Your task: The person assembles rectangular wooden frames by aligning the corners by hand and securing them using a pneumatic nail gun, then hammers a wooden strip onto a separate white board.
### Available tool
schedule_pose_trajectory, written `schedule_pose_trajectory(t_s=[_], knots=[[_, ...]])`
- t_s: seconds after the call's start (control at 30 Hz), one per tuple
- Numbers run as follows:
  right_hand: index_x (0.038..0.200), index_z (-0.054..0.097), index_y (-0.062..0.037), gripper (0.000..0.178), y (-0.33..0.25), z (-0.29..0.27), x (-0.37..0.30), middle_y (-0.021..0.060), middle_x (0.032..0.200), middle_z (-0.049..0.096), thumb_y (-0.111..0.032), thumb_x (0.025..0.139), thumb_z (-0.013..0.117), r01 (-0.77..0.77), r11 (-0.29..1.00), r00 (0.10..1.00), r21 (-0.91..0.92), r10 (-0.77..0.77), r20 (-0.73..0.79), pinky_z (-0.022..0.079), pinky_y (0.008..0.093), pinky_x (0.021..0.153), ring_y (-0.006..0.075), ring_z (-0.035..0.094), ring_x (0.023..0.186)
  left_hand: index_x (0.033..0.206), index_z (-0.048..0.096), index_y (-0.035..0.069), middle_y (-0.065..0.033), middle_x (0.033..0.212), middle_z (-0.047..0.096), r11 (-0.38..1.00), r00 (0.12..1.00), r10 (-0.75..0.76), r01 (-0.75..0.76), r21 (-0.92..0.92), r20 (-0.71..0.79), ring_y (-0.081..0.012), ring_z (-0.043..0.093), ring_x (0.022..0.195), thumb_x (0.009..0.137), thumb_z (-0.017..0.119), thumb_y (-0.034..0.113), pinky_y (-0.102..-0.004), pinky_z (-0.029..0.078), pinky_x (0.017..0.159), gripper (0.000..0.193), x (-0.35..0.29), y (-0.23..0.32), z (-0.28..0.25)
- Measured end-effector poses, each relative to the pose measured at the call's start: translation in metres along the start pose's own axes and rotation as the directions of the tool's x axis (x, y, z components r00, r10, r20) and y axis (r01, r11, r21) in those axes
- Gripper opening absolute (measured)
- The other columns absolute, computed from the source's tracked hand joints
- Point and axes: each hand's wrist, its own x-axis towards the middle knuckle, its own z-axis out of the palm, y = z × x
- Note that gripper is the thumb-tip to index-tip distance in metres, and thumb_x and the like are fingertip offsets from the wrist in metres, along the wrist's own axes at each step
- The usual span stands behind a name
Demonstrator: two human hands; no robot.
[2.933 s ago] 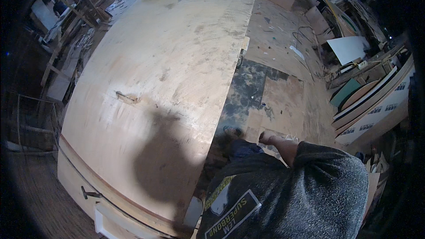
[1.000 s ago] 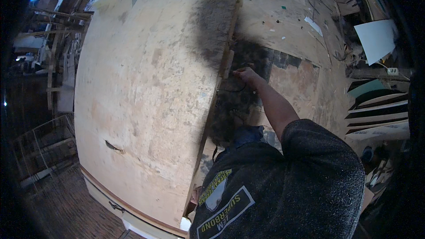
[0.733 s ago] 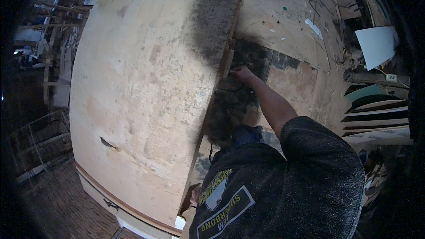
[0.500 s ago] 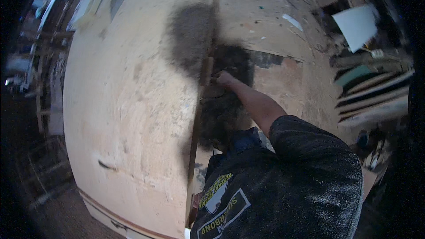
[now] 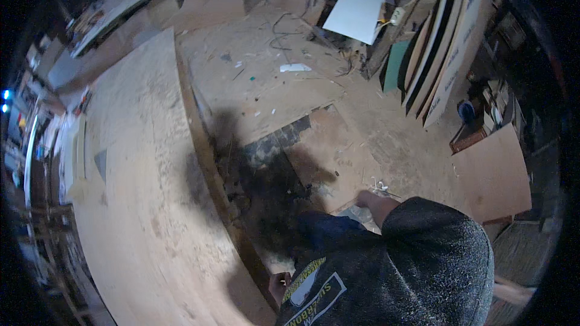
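Observation:
A large pale plywood panel [image 5: 151,175] spans the left side, its thick edge running down toward my body. Beside the near end of that edge is my left hand [image 5: 278,287], fingers curled in; what they hold, if anything, does not show. My right hand [image 5: 364,198] is low in front of my right side, apart from the panel and above the floor near some white scraps [image 5: 379,186]. Its fingers are too small and blurred to read.
Thin boards [image 5: 444,54] lean in a row at the far right, by a white sheet [image 5: 359,6]. A brown board [image 5: 492,172] stands at the right. Scraps and a pale strip [image 5: 295,67] litter the floor. A dark shadow falls across floor and panel.
My right hand has left the panel's edge and come back toward my right side. The view has turned right, showing more floor and leaning boards. My left hand stays by the panel's near edge.

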Motion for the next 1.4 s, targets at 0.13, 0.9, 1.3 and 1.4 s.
schedule_pose_trajectory(t_s=[0.13, 0.9, 1.3, 1.4], knots=[[0.102, 0.076, -0.0087, 0.042, 0.074, 0.092, -0.051, 0.0172, 0.107, 0.073, -0.044, 0.084, 0.063, -0.124, 0.984, 0.986, 0.126, 0.108, 0.126, 0.055, 0.0491, 0.084, 0.0347, 0.070, 0.098, 0.096, 0.072, 0.002, -0.0108, 0.086, 0.068, 0.998, 0.999, 0.014, -0.017, -0.060, -0.052, -0.0184, 0.067, 0.070, 0.089, 0.076, 0.012, -0.0309, 0.053, 0.063, 0.013, 0.076, 0.045, 0.000], [0.100, 0.076, -0.0113, 0.032, 0.257, -0.428, 0.260, 0.0188, 0.105, 0.072, -0.036, 0.084, 0.062, -0.002, 0.578, 0.770, 0.816, 0.521, -0.368, 0.055, 0.0459, 0.088, 0.0373, 0.069, 0.099, 0.114, 0.069, -0.008, -0.0151, 0.102, 0.073, 0.982, 0.977, -0.113, 0.082, 0.169, 0.183, -0.0206, 0.069, 0.091, 0.087, 0.075, 0.019, -0.0327, 0.053, 0.085, 0.038, 0.663, 0.406, 0.122], [0.093, 0.077, -0.0149, 0.028, 0.209, -0.479, 0.338, 0.0133, 0.098, 0.074, -0.038, 0.085, 0.063, -0.123, 0.858, 0.970, 0.498, 0.211, -0.123, 0.056, 0.0494, 0.082, 0.0370, 0.070, 0.093, 0.113, 0.071, -0.004, -0.0122, 0.101, 0.074, 0.983, 0.942, -0.026, -0.038, 0.182, 0.336, -0.0175, 0.067, 0.091, 0.087, 0.078, 0.018, -0.0328, 0.053, 0.083, 0.035, 0.983, 0.531, 0.084], [0.095, 0.076, -0.0165, 0.024, 0.226, -0.472, 0.352, 0.0112, 0.089, 0.073, -0.033, 0.089, 0.060, -0.173, 0.845, 0.964, 0.506, 0.250, -0.087, 0.055, 0.0510, 0.077, 0.0348, 0.071, 0.091, 0.114, 0.070, -0.003, -0.0111, 0.102, 0.073, 0.977, 0.932, 0.004, -0.081, 0.199, 0.363, -0.0180, 0.066, 0.089, 0.087, 0.077, 0.019, -0.0331, 0.053, 0.083, 0.035, 1.067, 0.585, 0.117]])
